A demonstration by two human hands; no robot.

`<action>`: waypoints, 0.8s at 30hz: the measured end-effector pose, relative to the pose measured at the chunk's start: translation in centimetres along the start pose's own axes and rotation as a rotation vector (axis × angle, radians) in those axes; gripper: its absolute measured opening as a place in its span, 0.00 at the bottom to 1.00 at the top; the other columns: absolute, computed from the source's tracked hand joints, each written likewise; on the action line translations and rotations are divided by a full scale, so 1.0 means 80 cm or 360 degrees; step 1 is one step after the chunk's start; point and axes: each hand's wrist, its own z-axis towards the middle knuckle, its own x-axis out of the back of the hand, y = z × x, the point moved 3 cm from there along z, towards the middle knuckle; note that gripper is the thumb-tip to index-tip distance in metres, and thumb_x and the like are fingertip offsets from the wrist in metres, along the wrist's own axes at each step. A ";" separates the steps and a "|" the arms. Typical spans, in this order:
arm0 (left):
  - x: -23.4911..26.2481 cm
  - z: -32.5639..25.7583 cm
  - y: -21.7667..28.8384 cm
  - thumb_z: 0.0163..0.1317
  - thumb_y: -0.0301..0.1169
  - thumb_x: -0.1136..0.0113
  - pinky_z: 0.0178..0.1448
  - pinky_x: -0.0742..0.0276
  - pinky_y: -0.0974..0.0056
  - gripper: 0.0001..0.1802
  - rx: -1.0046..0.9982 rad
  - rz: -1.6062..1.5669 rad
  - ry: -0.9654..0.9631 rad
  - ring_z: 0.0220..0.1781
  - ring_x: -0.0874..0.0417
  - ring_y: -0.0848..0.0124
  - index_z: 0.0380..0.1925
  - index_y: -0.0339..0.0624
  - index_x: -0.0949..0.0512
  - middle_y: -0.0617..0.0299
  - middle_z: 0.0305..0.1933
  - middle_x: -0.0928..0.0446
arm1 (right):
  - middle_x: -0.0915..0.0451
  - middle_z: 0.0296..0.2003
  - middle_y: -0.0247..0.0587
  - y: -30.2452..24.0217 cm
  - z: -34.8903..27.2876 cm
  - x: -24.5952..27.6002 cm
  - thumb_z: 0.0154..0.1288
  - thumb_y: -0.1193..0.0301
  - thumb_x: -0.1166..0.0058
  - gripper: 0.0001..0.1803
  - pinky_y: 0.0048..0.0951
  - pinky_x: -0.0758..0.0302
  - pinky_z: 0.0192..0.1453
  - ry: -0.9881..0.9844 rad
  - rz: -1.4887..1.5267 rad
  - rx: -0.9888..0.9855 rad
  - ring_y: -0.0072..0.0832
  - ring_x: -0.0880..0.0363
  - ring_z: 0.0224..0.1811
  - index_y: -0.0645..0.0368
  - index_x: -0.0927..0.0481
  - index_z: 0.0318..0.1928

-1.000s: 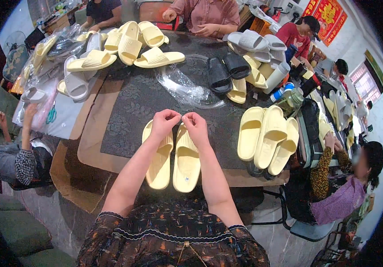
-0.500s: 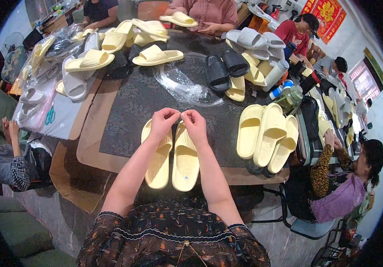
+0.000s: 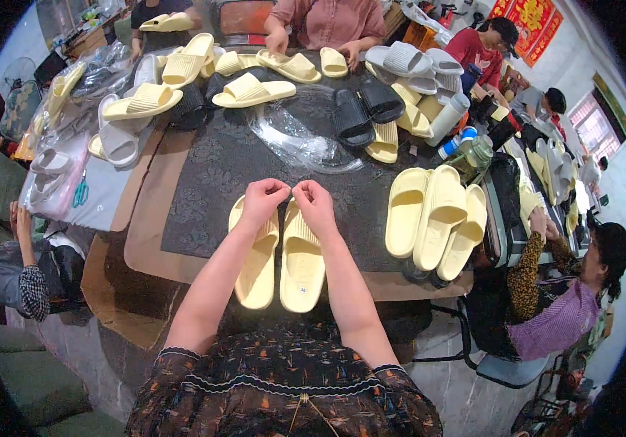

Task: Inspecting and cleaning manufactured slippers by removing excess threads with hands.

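Note:
My left hand (image 3: pixel 265 201) and my right hand (image 3: pixel 314 204) are side by side over the toe ends of two pale yellow slippers. Thumb and fingers are pinched together on each. Anything between the fingertips is too small to make out. The left slipper (image 3: pixel 255 273) and right slipper (image 3: pixel 303 266) lie sole down at the table's near edge, heels toward me. A small round sticker marks the right one's heel. My hands partly cover both straps. Beyond them lies a crumpled clear plastic bag (image 3: pixel 302 138).
Several yellow slippers (image 3: pixel 440 215) stand at the right on the dark-topped table (image 3: pixel 204 182). Black slippers (image 3: pixel 354 120), grey slippers (image 3: pixel 400 60) and more yellow ones cover the far side. Bottles (image 3: pixel 450 116) stand at the right, and teal scissors (image 3: pixel 81 192) lie left. Co-workers sit around.
My hands stay pinched, with a slightly wider gap between them. Across the table, a co-worker's raised yellow slipper is now down on the table. Another person at the far left now holds up yellow slippers.

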 end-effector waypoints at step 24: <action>0.000 -0.004 0.014 0.56 0.31 0.36 0.36 0.27 0.72 0.09 -0.0029 0.0034 0.0040 0.30 0.24 0.83 0.32 0.36 0.17 0.68 0.27 0.19 | 0.24 0.27 0.24 -0.015 -0.001 -0.001 0.64 0.73 0.42 0.05 0.15 0.33 0.34 0.0038 0.0087 -0.0002 0.10 0.31 0.28 0.62 0.21 0.35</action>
